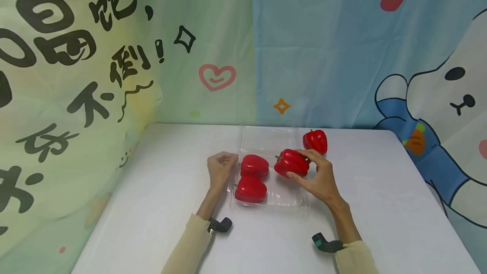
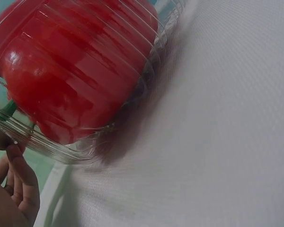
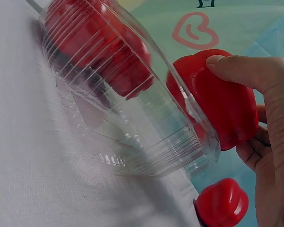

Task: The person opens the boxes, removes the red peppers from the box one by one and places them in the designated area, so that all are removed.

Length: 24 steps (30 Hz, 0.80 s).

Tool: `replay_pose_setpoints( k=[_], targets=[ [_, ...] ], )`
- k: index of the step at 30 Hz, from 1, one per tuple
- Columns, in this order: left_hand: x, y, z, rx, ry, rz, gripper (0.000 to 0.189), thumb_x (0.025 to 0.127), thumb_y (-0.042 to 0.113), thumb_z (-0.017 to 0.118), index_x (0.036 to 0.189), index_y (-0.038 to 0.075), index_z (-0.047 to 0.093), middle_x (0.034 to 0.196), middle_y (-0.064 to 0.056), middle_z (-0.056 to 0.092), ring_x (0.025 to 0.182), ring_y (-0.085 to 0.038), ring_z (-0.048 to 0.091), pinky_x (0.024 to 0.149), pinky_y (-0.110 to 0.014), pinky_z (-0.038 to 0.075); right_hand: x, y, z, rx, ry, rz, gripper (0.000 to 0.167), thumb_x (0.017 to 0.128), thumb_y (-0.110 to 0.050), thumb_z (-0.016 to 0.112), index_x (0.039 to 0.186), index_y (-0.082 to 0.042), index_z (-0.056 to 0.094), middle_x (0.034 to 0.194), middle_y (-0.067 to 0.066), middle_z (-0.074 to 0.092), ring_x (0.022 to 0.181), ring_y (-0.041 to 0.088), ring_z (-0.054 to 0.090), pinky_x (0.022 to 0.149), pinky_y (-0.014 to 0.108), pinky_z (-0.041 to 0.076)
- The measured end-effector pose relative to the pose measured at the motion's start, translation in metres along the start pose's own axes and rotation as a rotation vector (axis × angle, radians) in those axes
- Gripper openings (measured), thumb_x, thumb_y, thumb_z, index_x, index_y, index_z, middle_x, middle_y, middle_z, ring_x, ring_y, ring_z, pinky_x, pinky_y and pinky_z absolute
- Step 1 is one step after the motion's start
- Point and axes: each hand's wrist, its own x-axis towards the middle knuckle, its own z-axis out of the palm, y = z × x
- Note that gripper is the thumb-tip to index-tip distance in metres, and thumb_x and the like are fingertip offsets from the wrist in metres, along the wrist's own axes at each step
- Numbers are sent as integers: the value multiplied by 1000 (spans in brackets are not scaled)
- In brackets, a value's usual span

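A clear plastic clamshell box (image 1: 285,198) stands on the table with its lid (image 1: 268,138) folded back. Two red bell peppers (image 1: 254,166) (image 1: 251,190) lie on their sides in the box's left half. My left hand (image 1: 222,167) pinches the box's left rim between thumb and fingers, beside a pepper's green stem (image 2: 8,109). In my right hand (image 1: 319,174) a third red bell pepper (image 1: 291,163) is gripped, thumb on one side and fingers on the other. It is over the right half, close by the rim in the right wrist view (image 3: 217,101).
Another red bell pepper (image 1: 315,141) sits on the white table (image 1: 380,198), just right of the lid and beyond my right hand. A printed curtain (image 1: 323,54) hangs along the table's far edge. Each wrist wears a dark camera mount (image 1: 220,225).
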Motion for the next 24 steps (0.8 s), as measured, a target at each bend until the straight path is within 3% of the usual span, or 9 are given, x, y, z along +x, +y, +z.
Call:
replay_pose_setpoints(
  k=[9, 15, 21, 24],
  targets=[
    [1, -3, 0, -18, 0, -7, 14, 98, 14, 77, 95, 1, 81, 90, -20, 81, 74, -25, 75, 67, -18, 57, 0, -1, -4, -22, 12, 19, 76, 72, -15, 99, 142, -12, 70, 137, 9, 74, 116, 3, 61, 97, 25, 56],
    [2, -2, 1, -22, -2, -1, 14, 98, 14, 77, 94, 1, 82, 89, -20, 80, 74, -23, 75, 68, -18, 58, 1, 0, -6, -34, 31, 25, 76, 72, -17, 100, 142, -11, 70, 138, 10, 73, 119, 17, 66, 99, 34, 57],
    [0, -1, 1, -28, -2, -5, 14, 98, 14, 77, 94, 1, 81, 90, -20, 80, 74, -25, 75, 68, -18, 58, 0, 1, -7, -36, 43, 28, 77, 73, -16, 99, 144, -10, 69, 139, 12, 73, 119, 25, 68, 99, 55, 62],
    [-1, -1, 1, -25, 2, -14, 14, 98, 14, 77, 95, 2, 82, 91, -19, 80, 74, -24, 75, 68, -19, 58, -1, 2, -8, -39, 52, 21, 76, 74, -14, 98, 144, -8, 69, 138, 14, 73, 118, 28, 68, 98, 51, 63]
  ],
)
